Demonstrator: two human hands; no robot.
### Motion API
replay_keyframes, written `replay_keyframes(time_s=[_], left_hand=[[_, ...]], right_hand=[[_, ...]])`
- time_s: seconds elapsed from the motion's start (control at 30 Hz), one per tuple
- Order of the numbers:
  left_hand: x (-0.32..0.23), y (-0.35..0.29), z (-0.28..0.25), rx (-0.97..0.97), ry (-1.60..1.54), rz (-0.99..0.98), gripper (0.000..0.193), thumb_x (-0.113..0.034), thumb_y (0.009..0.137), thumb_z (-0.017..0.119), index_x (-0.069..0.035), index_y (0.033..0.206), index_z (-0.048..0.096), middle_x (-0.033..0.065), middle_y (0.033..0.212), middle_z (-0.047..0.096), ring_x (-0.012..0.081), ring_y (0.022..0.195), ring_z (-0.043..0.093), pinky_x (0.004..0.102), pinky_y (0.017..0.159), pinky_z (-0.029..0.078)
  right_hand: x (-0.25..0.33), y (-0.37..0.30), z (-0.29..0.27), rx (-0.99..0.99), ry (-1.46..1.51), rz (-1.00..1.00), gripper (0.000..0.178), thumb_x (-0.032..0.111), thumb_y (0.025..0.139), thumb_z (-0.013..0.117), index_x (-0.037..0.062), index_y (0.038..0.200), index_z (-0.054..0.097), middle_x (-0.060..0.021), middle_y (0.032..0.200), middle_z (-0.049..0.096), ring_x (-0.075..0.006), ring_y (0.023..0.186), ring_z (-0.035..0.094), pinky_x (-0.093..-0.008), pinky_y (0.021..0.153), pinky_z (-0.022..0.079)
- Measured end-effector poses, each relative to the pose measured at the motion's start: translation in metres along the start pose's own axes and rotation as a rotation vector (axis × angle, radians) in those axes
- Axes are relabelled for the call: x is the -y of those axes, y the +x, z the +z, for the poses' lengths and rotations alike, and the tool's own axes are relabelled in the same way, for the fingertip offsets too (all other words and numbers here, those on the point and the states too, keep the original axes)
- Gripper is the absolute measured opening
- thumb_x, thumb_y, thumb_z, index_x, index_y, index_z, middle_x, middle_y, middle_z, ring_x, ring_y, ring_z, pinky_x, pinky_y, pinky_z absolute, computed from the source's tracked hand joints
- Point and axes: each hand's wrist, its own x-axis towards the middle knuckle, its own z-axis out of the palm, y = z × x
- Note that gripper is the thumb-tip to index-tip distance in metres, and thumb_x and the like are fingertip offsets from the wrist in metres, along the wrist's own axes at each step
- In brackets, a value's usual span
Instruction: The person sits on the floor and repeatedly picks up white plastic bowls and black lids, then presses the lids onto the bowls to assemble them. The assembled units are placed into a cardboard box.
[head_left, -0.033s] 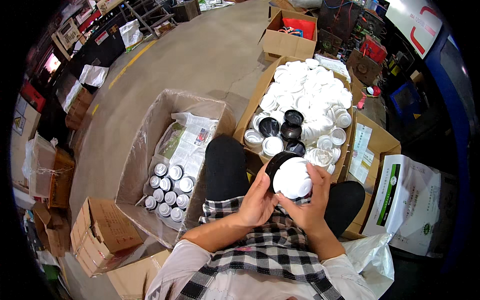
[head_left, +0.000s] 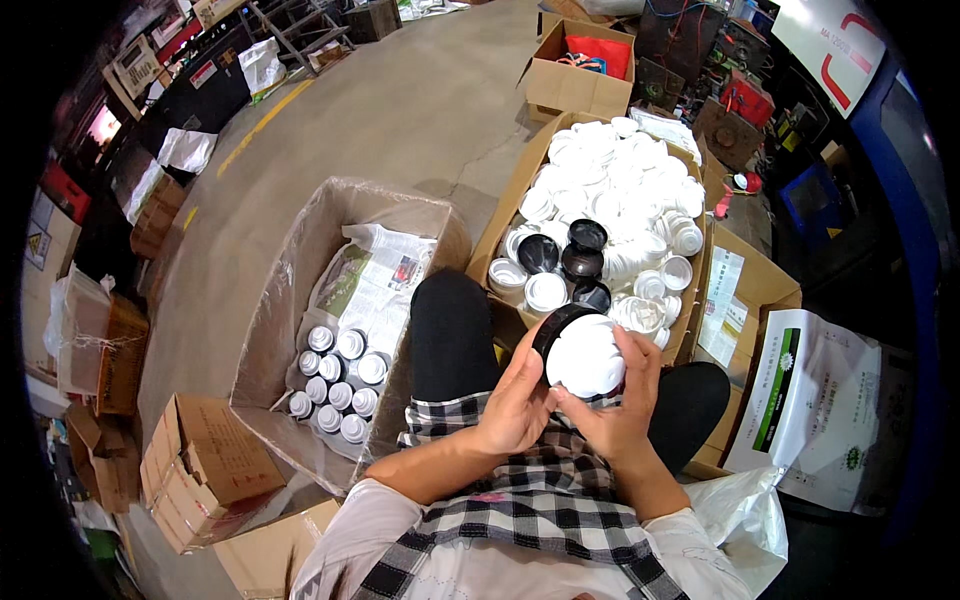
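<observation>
Above my lap, both hands hold a round black-and-white piece between them. My left hand is closed on the side with the black round lid, its fingers partly behind it. My right hand grips the white round cap at its edge, thumb below. The two parts sit against each other; whether they are joined I cannot tell. Just beyond my hands, a carton is heaped with white caps, with several black lids at its near end.
To my left stands a plastic-lined carton with newspaper and several white-topped black pieces standing upright inside. A closed brown carton sits near it. At right are an open carton, a white printed sheet and blue machinery.
The black-and-white piece has turned slightly in my hands. Both hands keep their hold in nearly the same place.
</observation>
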Motion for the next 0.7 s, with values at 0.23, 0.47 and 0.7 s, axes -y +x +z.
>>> replay_keyframes(time_s=[0.23,0.47,0.7], left_hand=[[0.002,-0.003,0.0,0.001,0.13,0.052,0.054,-0.033,0.095,0.031,-0.005,0.139,0.014,0.0141,0.138,0.028,0.0256,0.126,0.032,0.0377,0.104,0.028],[0.002,-0.005,0.0,0.023,0.152,0.08,0.055,-0.035,0.096,0.034,-0.008,0.139,0.015,0.0107,0.136,0.032,0.0207,0.125,0.034,0.0324,0.103,0.027],[0.002,0.001,-0.019,0.006,0.479,0.19,0.053,-0.023,0.087,0.056,-0.003,0.128,0.028,0.0105,0.122,0.043,0.0166,0.113,0.042,0.0299,0.096,0.034]], right_hand=[[0.001,0.0,0.003,0.005,0.03,0.046,0.084,0.018,0.056,0.083,0.0022,0.125,0.037,-0.0176,0.111,0.04,-0.0301,0.099,0.045,-0.0375,0.078,0.043],[-0.001,-0.002,0.008,-0.016,0.063,0.042,0.084,0.02,0.055,0.084,0.0031,0.124,0.038,-0.0164,0.11,0.04,-0.0286,0.099,0.045,-0.0365,0.077,0.044],[-0.012,-0.01,0.015,0.033,-0.005,0.01,0.091,0.026,0.054,0.085,0.0073,0.13,0.038,-0.0165,0.112,0.04,-0.0278,0.098,0.046,-0.0364,0.078,0.043]])
